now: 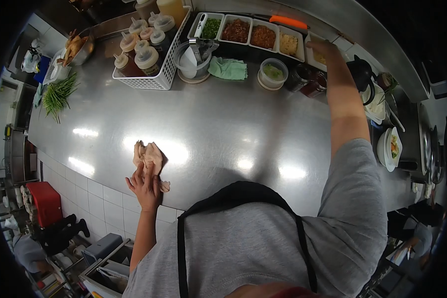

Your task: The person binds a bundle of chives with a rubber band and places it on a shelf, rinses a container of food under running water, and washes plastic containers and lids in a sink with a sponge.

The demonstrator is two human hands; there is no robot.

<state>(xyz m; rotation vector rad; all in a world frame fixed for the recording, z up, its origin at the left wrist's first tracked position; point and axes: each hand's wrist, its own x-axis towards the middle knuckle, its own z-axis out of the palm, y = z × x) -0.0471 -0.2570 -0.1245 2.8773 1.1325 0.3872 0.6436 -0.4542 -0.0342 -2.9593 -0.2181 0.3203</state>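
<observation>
My left hand (145,187) lies with its fingers stretched out on a crumpled, pinkish-beige, cloth-like piece (149,151) near the front edge of the steel counter. A small end of that piece shows beside the thumb. Far across the counter, my right hand (325,48) reaches over the last white tub (310,55) in a row at the back. Its fingers point down to the left and are too unclear to show a grip. Left of it are white tubs of yellowish pieces (289,44), brown minced food (263,37), dark shredded food (235,31) and chopped greens (211,28).
A white basket (166,74) holds several squeeze bottles. A green cloth (227,68), a lidded tub (273,72), dark jars (299,77) and a black jug (361,74) stand along the back. Green stalks (58,97) lie left; a bowl (390,149) sits right.
</observation>
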